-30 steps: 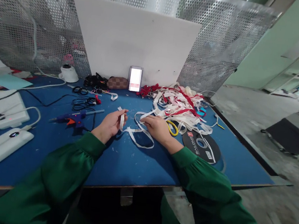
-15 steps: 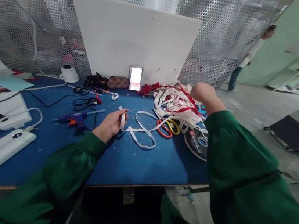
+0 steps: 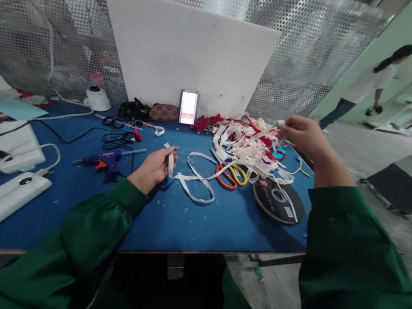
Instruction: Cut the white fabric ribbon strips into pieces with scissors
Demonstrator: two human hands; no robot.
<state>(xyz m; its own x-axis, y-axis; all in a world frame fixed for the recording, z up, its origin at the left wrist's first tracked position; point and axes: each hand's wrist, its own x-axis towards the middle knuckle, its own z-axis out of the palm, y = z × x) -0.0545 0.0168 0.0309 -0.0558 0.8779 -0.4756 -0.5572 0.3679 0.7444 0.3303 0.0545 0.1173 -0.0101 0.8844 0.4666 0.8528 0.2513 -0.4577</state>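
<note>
My left hand (image 3: 153, 168) is closed on a white ribbon (image 3: 194, 200), whose short end sticks up past the fingertips. From there the ribbon runs in loose loops across the blue table to the right. Over the back right side, my right hand (image 3: 301, 133) is raised with its fingers pinched on a small white piece of ribbon (image 3: 281, 122). Just below and left of it lies a tangled pile of white and red ribbons (image 3: 246, 142). Scissors (image 3: 240, 175) with red and yellow handles rest between the loops and a black reel (image 3: 279, 201).
A blue glue gun (image 3: 107, 161) lies left of my left hand. White power blocks (image 3: 11, 204) and cables cover the table's left side. A lit phone (image 3: 188, 107) leans on a white board (image 3: 186, 49). A person (image 3: 377, 81) walks in the right background.
My right hand has moved right, away from the ribbon pile, and more of the black reel shows. My left hand keeps its hold on the ribbon. The person behind has moved right.
</note>
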